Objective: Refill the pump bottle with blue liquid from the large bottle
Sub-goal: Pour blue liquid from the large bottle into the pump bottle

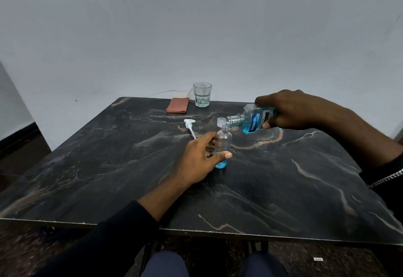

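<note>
A small clear pump bottle (pixel 223 142) stands upright on the dark marble table (pixel 130 167), its neck uncovered and a little blue liquid at its bottom. My left hand (pixel 200 156) holds it from the left, thumb across its front. My right hand (pixel 294 111) grips the large blue-liquid bottle (pixel 254 120), tipped nearly level with its uncapped mouth right over the small bottle's neck. The white pump head (pixel 190 126) with its tube lies on the table to the left. A white cap (pixel 221 121) sits just behind the small bottle.
A clear drinking glass (pixel 202 94) with a trace of blue liquid stands at the table's far edge, with a folded reddish cloth (pixel 177 105) to its left. A grey wall rises behind the table. The table's near edge runs in front of my knees.
</note>
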